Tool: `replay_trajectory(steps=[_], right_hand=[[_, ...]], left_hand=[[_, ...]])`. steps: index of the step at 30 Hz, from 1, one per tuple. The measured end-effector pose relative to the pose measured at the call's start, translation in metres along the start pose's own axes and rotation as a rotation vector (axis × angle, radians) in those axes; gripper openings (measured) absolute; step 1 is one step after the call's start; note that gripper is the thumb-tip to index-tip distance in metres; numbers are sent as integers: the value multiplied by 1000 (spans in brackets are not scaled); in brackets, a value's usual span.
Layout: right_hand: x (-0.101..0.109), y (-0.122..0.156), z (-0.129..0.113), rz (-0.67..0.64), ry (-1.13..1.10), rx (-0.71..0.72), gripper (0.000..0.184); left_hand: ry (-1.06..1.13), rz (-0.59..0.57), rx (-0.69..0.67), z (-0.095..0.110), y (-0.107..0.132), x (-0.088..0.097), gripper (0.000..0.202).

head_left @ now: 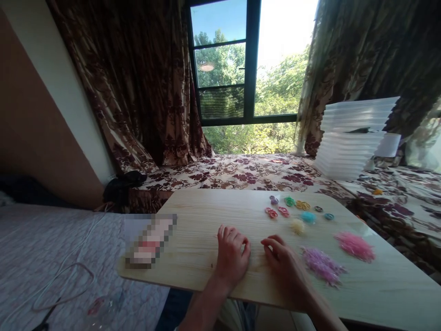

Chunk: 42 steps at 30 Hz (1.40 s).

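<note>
My left hand is over the middle of the light wooden table, back of the hand up, fingers curled in and thumb close to the index finger. Just to its right is my right hand, its thumb and index fingertips nearly together. Whatever either hand holds, if anything, is too small or hidden to make out. A gap of bare wood separates the hands. Nearest my right hand lies a pile of thin purple strips. Behind that is a pile of pink strips.
Small groups of coloured rings, such as green, yellow and red, lie at the back right beside a turquoise pile and a cream pile. A blurred-out item lies left. White foam sheets are stacked behind.
</note>
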State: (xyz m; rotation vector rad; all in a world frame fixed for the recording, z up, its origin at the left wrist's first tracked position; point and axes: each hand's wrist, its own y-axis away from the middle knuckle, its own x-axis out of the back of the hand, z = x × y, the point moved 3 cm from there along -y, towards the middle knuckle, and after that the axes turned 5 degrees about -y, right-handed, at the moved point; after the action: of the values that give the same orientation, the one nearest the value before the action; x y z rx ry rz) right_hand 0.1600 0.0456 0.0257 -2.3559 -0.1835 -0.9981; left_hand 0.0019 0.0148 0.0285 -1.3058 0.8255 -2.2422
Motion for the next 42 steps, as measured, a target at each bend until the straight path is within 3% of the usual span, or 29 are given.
replay_trajectory(steps=[7, 13, 17, 29, 42], right_hand=[[2, 1, 3, -9, -17, -29, 34], [1, 0, 6, 16, -13, -56, 35], [1, -1, 7, 30, -22, -46, 35], [1, -2, 7, 36, -55, -15, 34], [-2, -3, 10, 44, -60, -34, 34]], left_hand=[[-29, -3, 57, -7, -5, 12, 13], [-147, 11, 132, -51, -9, 45, 15], [-249, -30, 134, -70, -12, 56, 15], [-414, -273, -5, -75, -25, 48, 18], [-421, -370, -104, -70, -44, 31, 28]])
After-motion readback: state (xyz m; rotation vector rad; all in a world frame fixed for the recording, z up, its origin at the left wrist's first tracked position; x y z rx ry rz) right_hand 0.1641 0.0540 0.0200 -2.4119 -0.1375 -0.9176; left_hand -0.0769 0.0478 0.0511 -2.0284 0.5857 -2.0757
